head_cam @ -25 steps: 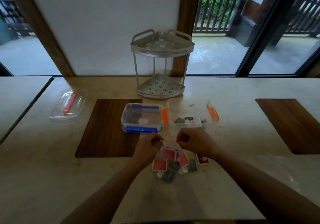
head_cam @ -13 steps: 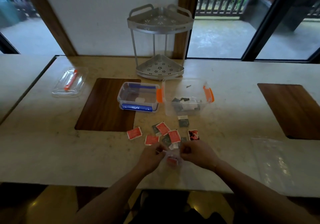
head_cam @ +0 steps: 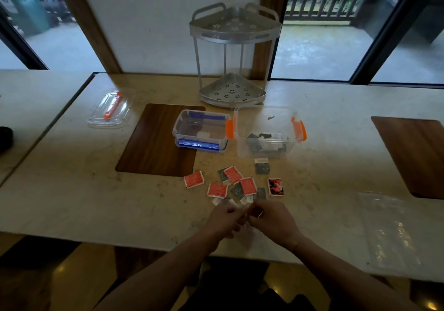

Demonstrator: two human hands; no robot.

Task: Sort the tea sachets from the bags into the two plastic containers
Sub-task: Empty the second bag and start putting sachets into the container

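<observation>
Glossy red and dark square sachets (head_cam: 241, 183) on pale marble counter (head_cam: 72, 190); left hand (head_cam: 227, 219) and right hand (head_cam: 270, 219) curled together, contents unclear.

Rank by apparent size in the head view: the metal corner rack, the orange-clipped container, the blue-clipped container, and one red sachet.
1. metal corner rack
2. orange-clipped container
3. blue-clipped container, somewhat smaller
4. red sachet

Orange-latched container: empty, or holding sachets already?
Partly filled. The orange-latched container has no lid on, and dark sachets lie heaped on its floor.
</observation>
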